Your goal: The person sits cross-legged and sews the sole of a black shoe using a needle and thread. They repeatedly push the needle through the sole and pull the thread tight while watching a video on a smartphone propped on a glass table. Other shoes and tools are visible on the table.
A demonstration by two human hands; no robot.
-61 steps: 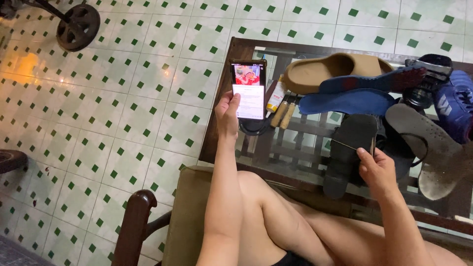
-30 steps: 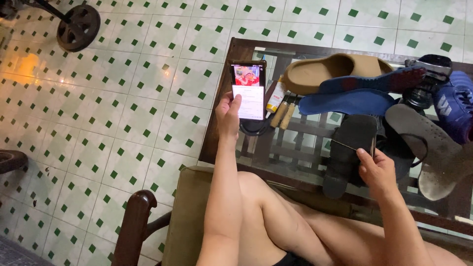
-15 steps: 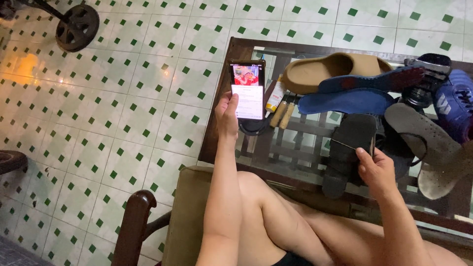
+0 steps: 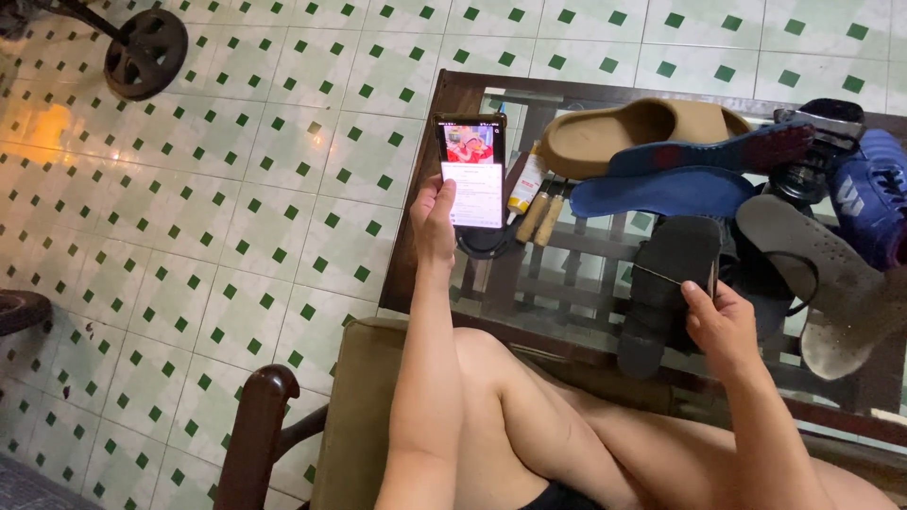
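- Our left hand (image 4: pixel 435 222) grips a lit black smartphone (image 4: pixel 472 171), fingers wrapped around it.
- Our right hand (image 4: pixel 723 326) pinches a black rubber sandal (image 4: pixel 666 288) on the glass-topped table (image 4: pixel 425 246).
- At the phone's three o'clock lies a small yellow-and-white tube (image 4: pixel 525 185).

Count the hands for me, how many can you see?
2. The left hand holds up a smartphone over the glass table's edge. The right hand grips a black sandal on the table.

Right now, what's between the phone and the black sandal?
In the head view, a small yellow-and-white tube and two wooden-handled tools lie on the glass table between the phone and the black sandal.
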